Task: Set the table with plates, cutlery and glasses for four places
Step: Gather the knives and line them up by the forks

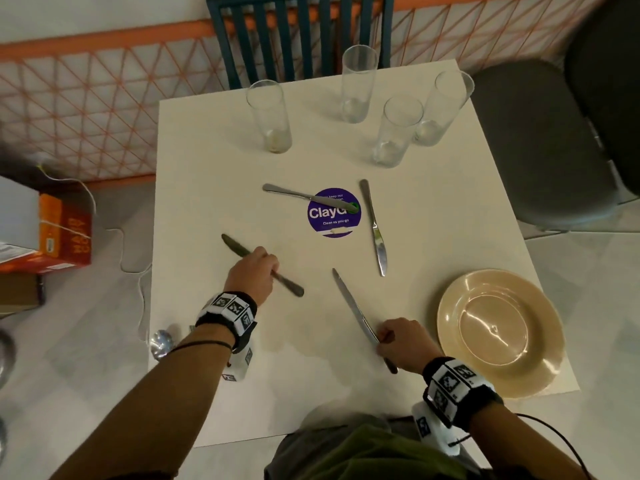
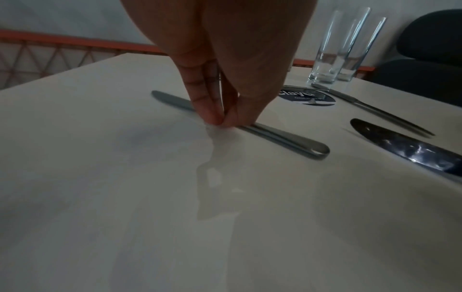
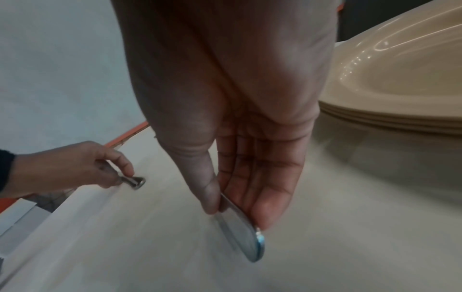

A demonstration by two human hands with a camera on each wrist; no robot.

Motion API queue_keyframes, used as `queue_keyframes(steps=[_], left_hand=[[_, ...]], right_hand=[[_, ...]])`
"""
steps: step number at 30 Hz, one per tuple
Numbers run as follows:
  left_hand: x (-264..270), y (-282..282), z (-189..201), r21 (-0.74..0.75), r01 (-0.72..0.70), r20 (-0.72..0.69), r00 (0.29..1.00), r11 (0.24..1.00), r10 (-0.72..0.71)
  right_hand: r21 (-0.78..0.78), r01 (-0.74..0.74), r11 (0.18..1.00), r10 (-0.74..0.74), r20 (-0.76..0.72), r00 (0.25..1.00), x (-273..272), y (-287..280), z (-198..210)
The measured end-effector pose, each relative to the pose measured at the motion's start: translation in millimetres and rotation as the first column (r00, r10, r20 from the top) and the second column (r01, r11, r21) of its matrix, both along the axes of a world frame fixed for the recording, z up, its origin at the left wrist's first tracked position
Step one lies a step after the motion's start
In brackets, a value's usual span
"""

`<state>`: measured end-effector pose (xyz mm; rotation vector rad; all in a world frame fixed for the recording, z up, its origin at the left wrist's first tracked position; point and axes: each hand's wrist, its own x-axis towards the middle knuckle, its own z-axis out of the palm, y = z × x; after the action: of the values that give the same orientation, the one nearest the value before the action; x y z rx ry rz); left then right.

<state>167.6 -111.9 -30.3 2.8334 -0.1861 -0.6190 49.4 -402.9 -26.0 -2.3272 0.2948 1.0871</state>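
Note:
Several steel knives lie on the white table (image 1: 207, 168). My left hand (image 1: 258, 268) (image 2: 225, 120) pinches the middle of one knife (image 1: 289, 285) (image 2: 287, 140) that lies flat at the left. My right hand (image 1: 388, 339) (image 3: 235, 215) pinches the handle of a second knife (image 1: 349, 303) (image 3: 247, 243) near the front, between thumb and fingers. A third knife (image 1: 375, 230) lies right of centre. A fourth knife (image 1: 294, 194) rests across a purple sticker (image 1: 334, 216). Tall empty glasses (image 1: 270, 116) (image 1: 358, 84) (image 1: 398, 131) (image 1: 446, 105) stand at the back. A stack of beige plates (image 1: 498, 332) (image 3: 400, 89) sits front right.
A teal slatted chair (image 1: 298, 39) stands behind the table and a dark padded chair (image 1: 540, 143) at its right. Boxes (image 1: 62, 233) and a white cable lie on the floor to the left. A shiny round metal thing (image 1: 161, 342) shows at the table's front left edge.

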Motion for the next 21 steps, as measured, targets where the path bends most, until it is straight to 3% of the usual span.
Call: queue_keyframes(steps=[13,21], left_hand=[[-123.0,12.1,-17.0,-0.236,-0.213,0.061,0.971,0.948,0.233],[-175.8,27.2,-14.5,-0.182,-0.379,-0.011,0.923,0.907,0.384]], right_hand=[[0.096,0.126,0.987,-0.129,0.030,0.991,-22.0,42.2,-2.0],[0.137,0.161,0.977,-0.173,0.081,0.982,-39.0,68.0,-15.8]])
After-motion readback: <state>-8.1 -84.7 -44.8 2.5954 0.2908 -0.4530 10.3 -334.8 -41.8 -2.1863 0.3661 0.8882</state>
